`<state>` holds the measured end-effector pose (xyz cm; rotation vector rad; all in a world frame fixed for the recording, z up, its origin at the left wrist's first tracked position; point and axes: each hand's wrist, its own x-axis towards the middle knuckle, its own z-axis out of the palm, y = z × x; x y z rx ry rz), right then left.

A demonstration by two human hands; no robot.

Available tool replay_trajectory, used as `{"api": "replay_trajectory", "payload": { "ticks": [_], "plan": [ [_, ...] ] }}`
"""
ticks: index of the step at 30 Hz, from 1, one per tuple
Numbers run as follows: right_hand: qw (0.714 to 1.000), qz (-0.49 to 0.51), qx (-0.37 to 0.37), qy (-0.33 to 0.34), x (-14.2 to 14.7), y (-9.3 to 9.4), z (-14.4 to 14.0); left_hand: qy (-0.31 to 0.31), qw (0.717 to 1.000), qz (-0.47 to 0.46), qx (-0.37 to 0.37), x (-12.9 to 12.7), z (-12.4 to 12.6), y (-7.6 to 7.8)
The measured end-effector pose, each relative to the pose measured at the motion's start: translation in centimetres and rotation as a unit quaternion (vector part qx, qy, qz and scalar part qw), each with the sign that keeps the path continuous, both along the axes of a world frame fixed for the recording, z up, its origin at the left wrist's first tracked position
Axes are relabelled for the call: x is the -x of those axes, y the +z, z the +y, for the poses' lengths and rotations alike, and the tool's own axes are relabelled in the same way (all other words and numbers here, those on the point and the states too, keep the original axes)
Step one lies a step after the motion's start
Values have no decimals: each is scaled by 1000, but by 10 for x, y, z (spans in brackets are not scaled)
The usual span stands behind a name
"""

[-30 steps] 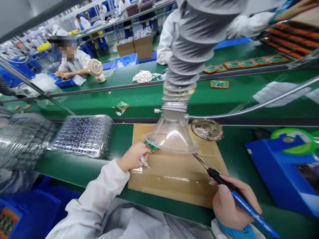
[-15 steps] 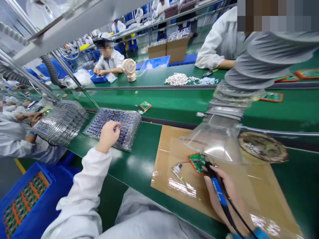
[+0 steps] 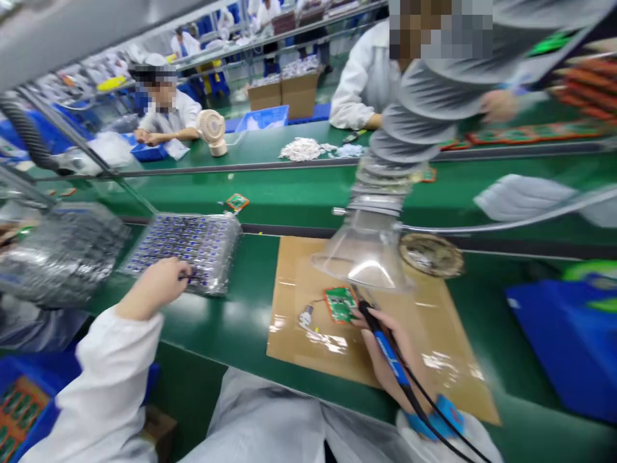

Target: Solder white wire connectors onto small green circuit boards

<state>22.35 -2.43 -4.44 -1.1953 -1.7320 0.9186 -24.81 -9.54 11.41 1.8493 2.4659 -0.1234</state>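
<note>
My left hand [image 3: 161, 286] is over the near edge of a clear plastic tray [image 3: 222, 273] filled with rows of small blue-and-dark parts [image 3: 180, 238]. Its thumb and fingers are pinched together; a dark spot shows at the fingertips, too small to name. My right hand [image 3: 393, 337] is closed around a blue-and-black soldering iron [image 3: 391, 357], its tip end pointing at a green circuit board [image 3: 340, 304] with an orange edge. A thin wire runs from the board to a small white-and-metal part [image 3: 306, 316]. Both lie on a brown mat [image 3: 294, 270].
A clear fume hood [image 3: 364, 257] on a ribbed duct hangs above the board. Behind the mat sits a round dish [image 3: 431, 254]. A blue bin [image 3: 563, 347] stands at right, and stacked trays [image 3: 62, 251] at left. Co-workers [image 3: 168, 116] sit across the conveyor [image 3: 299, 196].
The view has swung to the right, bringing the blue bin in. My left hand has shifted toward the tray's near edge, fingers now pinched. My right hand still holds the soldering iron by the board.
</note>
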Motion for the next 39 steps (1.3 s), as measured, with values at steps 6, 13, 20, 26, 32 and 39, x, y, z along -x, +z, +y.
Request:
{"api": "replay_trajectory", "payload": {
  "ticks": [6,13,20,26,32,39],
  "plan": [
    [998,-51,-44,-21,2,7,6,-35,993,49,-106,6,-16,-14],
    [997,-61,-34,-31,4,0,2,-33,996,-24,-86,2,-16,-3],
    [995,-62,-81,18,5,4,-3,66,981,-81,-163,-48,-22,12],
    [996,-69,-52,6,8,6,-1,-14,832,-511,-217,-152,15,-34],
    [999,39,-13,-27,15,23,-9,39,681,-730,-49,-239,72,-79],
    [977,196,49,-71,37,45,-11,-34,737,-674,40,-259,73,-83]
  ]
}}
